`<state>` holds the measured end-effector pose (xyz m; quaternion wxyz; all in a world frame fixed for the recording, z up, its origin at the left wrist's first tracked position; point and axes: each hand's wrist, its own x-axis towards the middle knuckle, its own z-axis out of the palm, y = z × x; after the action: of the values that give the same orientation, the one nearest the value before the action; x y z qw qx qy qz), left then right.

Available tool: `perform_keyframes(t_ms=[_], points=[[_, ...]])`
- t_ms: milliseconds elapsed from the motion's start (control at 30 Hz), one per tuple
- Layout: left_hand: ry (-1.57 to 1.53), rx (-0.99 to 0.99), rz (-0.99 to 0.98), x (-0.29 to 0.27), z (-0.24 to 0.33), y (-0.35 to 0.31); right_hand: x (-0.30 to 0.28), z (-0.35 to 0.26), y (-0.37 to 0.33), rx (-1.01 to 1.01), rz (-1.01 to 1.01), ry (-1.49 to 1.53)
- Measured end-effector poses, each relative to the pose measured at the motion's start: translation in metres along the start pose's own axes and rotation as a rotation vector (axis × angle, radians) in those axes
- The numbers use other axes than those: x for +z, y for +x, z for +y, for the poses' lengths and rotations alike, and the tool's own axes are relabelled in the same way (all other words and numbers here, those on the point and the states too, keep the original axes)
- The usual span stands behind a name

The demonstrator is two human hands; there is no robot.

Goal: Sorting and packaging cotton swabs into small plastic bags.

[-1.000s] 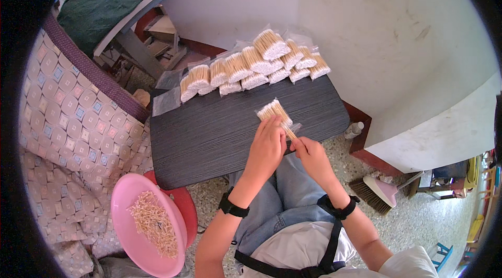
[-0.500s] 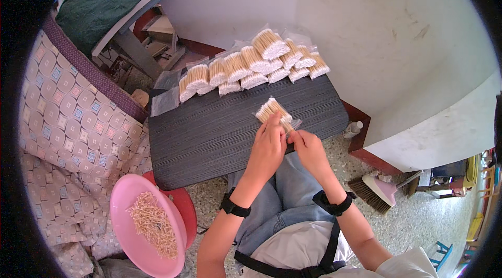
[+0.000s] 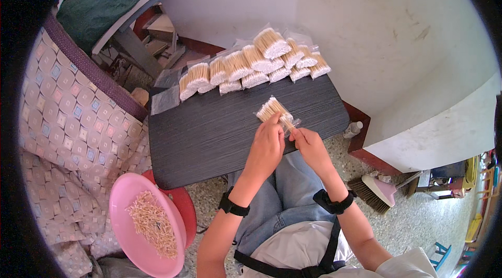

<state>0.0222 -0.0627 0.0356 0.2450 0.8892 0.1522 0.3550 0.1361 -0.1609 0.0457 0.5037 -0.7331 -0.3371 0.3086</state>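
Observation:
A clear plastic bag of cotton swabs [image 3: 270, 109] lies tilted on the dark table in front of me, white tips showing at its far end. My left hand [image 3: 266, 144] holds the bag from the left, its fingers over the near part. Close beside it, my right hand [image 3: 312, 148] pinches the stick ends of a few cotton swabs [image 3: 288, 123] at the near, open end of the bag. Loose plastic film shows around those fingertips. How far these swabs reach into the bag I cannot tell.
Filled swab bags [image 3: 238, 66] are stacked along the far edge of the table [image 3: 209, 137], with flat clear bags [image 3: 165, 101] at their left. Lower left, a pink basin [image 3: 119, 215] holds many loose swabs on a red stool [image 3: 189, 210]. A broom [image 3: 374, 194] and white bottle [image 3: 353, 129] stand right.
Almost nothing differs. My left hand's fingers have shifted very slightly on the bag, and my right hand stays at its near end.

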Motion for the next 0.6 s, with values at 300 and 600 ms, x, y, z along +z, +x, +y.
perform_keyframes(t_ms=[300, 600], points=[[0.014, -0.023, -0.063, -0.008, -0.001, 0.002, 0.002, -0.007, 0.006, -0.054, 0.058, -0.178], [0.107, -0.045, 0.005, -0.004, 0.005, 0.002, 0.003, -0.004, 0.014, -0.273, 0.103, -0.430]])
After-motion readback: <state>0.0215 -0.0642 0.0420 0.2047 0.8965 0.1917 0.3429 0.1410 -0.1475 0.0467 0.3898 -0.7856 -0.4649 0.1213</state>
